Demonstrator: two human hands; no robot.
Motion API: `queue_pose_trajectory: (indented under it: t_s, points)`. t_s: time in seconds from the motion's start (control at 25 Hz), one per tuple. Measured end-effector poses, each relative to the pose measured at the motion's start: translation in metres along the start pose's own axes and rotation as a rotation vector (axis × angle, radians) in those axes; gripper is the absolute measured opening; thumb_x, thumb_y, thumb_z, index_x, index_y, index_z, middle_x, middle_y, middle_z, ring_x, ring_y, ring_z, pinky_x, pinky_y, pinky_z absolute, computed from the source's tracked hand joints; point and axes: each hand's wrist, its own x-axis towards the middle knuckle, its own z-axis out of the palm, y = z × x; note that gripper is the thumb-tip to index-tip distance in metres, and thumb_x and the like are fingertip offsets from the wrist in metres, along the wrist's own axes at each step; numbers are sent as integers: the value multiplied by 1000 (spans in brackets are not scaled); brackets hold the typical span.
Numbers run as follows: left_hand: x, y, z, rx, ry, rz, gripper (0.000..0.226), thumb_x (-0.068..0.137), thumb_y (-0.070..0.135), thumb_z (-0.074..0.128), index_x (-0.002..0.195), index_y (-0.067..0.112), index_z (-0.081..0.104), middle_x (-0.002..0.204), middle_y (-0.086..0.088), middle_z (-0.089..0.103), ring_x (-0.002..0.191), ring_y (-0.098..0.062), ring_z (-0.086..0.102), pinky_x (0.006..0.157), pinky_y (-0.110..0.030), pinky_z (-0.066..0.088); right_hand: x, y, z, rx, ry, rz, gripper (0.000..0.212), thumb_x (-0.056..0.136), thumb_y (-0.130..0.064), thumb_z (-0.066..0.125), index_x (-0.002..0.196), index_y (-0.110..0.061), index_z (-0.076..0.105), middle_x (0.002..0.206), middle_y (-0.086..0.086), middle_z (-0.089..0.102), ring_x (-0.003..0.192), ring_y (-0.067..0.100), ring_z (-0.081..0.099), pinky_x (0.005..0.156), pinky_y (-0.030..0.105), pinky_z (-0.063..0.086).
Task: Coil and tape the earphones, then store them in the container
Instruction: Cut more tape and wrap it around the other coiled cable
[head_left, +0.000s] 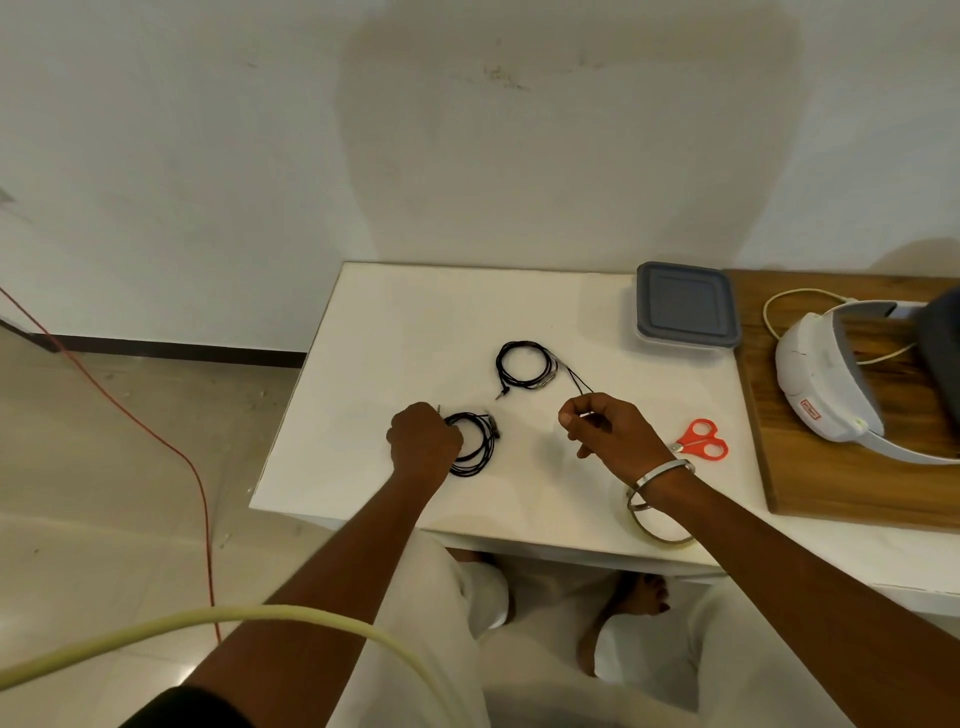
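On the left of the white desk (395, 312) we see the left hand (423, 441) with its grip curled down on the near coil of black earphones (475, 444), which lies flat just beside it. Further in, a second coil of earphones (524, 371) rests on the desk, its loose ends trailing toward the right hand (605, 428), whose grip pinches those thin leads between thumb and fingertips. Behind and to the right sits the grey-lidded container (688, 306), lid on, well apart from both coils. Orange scissors (701, 439) lie just beside the right wrist, and a tape roll (660, 522) sits partly hidden under that forearm. We judge the risks as these: a tug on the pinched leads could drag the far coil loose, and lifting the left hand could let the near loops spring apart before tape goes on.
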Motion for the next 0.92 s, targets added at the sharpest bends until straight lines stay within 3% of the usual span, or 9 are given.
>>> queue_pose_trajectory:
  t_s: [0.16, 0.32, 0.4, 0.48, 0.56, 0.72, 0.84, 0.92]
  points:
    - [-5, -3, 5, -2, -9, 65, 35, 79, 2, 65, 59, 13, 38, 63, 0, 46, 70, -22, 55, 53, -25, 38, 0, 2, 1, 12, -2, -6, 10, 90, -21, 60, 98, -15, 61, 87, -4, 62, 77, 12, 59, 56, 14, 53]
    - [-6, -13, 10, 213, 3, 291, 10, 87, 9, 55, 78, 5, 51, 81, -7, 50, 85, -25, 53, 68, -29, 37, -2, 1, 6, 26, -37, -31, 8, 89, -19, 60, 96, -15, 62, 89, -7, 62, 79, 9, 59, 59, 17, 54]
    - [-5, -15, 10, 194, 4, 339, 9, 86, 9, 56, 90, 1, 54, 86, -7, 48, 84, -22, 46, 68, -27, 32, -2, 0, 9, 33, -55, -38, 7, 89, -18, 60, 95, -15, 62, 89, -8, 62, 78, 8, 59, 58, 16, 54]
    - [-4, -14, 9, 162, -21, 320, 7, 83, 5, 59, 85, 3, 52, 81, -5, 46, 77, -19, 45, 58, -24, 30, -1, 0, 11, 42, -62, -41, 7, 89, -17, 60, 95, -14, 62, 90, -7, 62, 79, 9, 58, 58, 16, 54]
    - [-3, -10, 8, 207, -57, 299, 20, 79, 0, 61, 69, 8, 46, 70, -2, 45, 63, -17, 46, 47, -23, 28, -1, 0, 12, 48, -65, -37, 7, 89, -17, 60, 95, -15, 62, 92, -5, 63, 80, 10, 58, 58, 17, 55]
    - [-2, 4, 2, 245, -103, 250, 38, 78, -5, 60, 56, 12, 34, 61, -1, 38, 50, -11, 37, 43, -23, 27, 0, 0, 12, 45, -68, -34, 7, 89, -18, 60, 95, -15, 63, 92, -5, 63, 81, 10, 59, 61, 19, 55]
    - [-1, 7, 1, 304, -140, 291, 24, 82, 0, 55, 61, 5, 44, 65, -3, 39, 56, -18, 43, 49, -25, 30, 1, 0, 12, 45, -90, -40, 7, 89, -18, 60, 94, -15, 64, 91, -7, 63, 85, 10, 59, 64, 20, 56]
    - [-2, 7, 1, 309, -162, 377, 15, 89, 9, 53, 81, -2, 59, 77, -9, 47, 72, -27, 53, 60, -28, 35, 1, -1, 13, 57, -120, -40, 6, 89, -19, 60, 93, -17, 64, 91, -8, 64, 88, 9, 59, 66, 19, 55]
